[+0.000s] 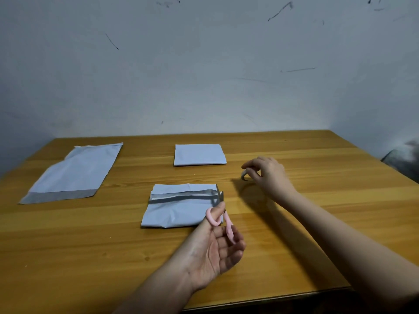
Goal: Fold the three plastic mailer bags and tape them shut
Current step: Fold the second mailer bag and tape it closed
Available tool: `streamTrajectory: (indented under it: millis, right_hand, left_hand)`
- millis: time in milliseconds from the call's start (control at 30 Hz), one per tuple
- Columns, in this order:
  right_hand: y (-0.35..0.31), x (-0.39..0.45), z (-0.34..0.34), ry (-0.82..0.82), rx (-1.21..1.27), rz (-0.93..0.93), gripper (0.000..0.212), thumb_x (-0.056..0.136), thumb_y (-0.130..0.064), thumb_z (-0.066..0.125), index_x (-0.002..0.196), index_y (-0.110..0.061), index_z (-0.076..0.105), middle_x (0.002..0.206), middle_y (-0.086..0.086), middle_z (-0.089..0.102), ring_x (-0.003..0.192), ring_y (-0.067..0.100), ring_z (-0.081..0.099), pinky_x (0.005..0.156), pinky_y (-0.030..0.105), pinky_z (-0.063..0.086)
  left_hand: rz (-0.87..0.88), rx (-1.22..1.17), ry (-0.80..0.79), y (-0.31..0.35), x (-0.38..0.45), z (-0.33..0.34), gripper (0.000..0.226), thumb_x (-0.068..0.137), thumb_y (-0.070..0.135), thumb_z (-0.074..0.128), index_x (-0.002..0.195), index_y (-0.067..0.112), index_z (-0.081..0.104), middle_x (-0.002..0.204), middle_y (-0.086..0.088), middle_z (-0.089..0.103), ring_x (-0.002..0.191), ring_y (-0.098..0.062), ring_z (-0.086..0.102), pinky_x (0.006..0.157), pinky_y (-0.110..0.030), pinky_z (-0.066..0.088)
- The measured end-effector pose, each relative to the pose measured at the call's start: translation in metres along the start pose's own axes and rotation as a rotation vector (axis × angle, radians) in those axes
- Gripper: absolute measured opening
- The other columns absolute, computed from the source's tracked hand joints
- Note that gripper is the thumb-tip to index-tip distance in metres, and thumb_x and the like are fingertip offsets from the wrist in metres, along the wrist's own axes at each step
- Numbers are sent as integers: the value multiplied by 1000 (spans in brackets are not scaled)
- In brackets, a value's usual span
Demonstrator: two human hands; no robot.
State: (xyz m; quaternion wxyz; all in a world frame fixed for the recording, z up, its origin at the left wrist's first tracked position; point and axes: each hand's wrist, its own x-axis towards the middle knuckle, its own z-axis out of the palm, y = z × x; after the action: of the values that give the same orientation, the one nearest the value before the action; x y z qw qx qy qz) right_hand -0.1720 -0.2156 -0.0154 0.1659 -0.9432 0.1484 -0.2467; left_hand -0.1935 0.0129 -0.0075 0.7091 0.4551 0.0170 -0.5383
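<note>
Left: unfolded mailer bag [72,172] lying flat, long axis running diagonally toward the wall, grey flap nearest the table's [90,257] front edge. Centre, far: folded bag [200,154]. Centre, near: folded bag [181,206], long axis left-right, tape strip along it. Left hand [217,245] grips pink scissors [223,220] at its right edge. Right hand [266,172] pinches a tape roll [245,176]; bare wood around.

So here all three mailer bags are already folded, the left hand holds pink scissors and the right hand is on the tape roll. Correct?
Not quite. The head view shows only two folded: the far bag and the near bag. The left bag lies flat, unfolded. The left hand does hold the pink scissors, and the right hand holds the tape roll.
</note>
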Motion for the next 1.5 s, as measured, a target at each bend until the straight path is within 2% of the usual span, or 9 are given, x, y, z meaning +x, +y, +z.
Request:
streamTrajectory:
  millis: [167,367,600,833,1067,1167,1267,1367,1500]
  right_hand:
    - [16,-9,0,73,-81,62,18,93,-28,56,108,-28,66,110,-11,67,115,19,46,93,38,31]
    - [25,-14,5,56,-53,177,17,91,-29,58,106,-29,66,108,-10,69,108,21,45,80,33,32]
    - [18,-19,10,26,-23,233,16,87,-34,61,102,-30,66,108,-9,68,107,22,48,86,36,33]
    - [1,-25,15,8,-51,189,19,87,-35,62,104,-30,64,107,-10,67,109,18,51,84,34,29]
    - [1,-27,17,-91,-138,212,19,89,-44,58,101,-30,63,109,-7,65,108,22,53,85,35,35]
    - [-13,-22,18,-88,-50,151,20,88,-42,60,99,-27,67,107,-3,64,105,21,54,87,34,40]
    - [-36,-11,18,-269,153,222,21,89,-36,59,93,-19,71,90,-1,65,86,16,60,71,27,43]
    - [-53,-5,15,-526,329,390,25,91,-38,57,87,-14,66,71,-1,59,60,12,51,52,22,37]
    - [-59,-2,12,-650,324,428,30,90,-39,59,93,-11,68,75,1,56,65,14,48,54,23,36]
  left_hand:
    - [-4,-3,3,-1,0,-3,53,79,57,59,75,4,62,65,-9,60,49,-14,61,43,-21,53]
    - [-10,-3,8,0,0,-3,54,79,57,60,74,3,63,65,-9,61,50,-14,61,44,-21,53]
    - [-19,-3,15,0,1,-4,52,79,55,60,74,4,63,65,-9,62,49,-14,61,43,-21,53]
    - [-30,-19,17,-1,3,-7,50,79,54,60,78,4,62,66,-7,61,49,-13,61,42,-21,52]
    - [-29,-15,9,-1,2,-7,50,78,54,60,77,5,62,65,-8,61,48,-13,61,42,-20,53]
    - [-29,-10,6,-1,1,-7,50,79,55,60,78,5,61,65,-8,61,49,-13,60,43,-20,53]
    - [-33,-11,2,-1,0,-8,50,81,55,59,81,5,61,67,-7,60,49,-13,61,43,-21,53]
    - [-39,-2,-4,-1,-1,-8,50,82,56,58,80,6,60,66,-8,60,49,-13,61,43,-21,53]
    - [-31,24,-7,-2,-3,-9,51,81,57,58,75,6,61,66,-8,60,48,-13,60,44,-21,53]
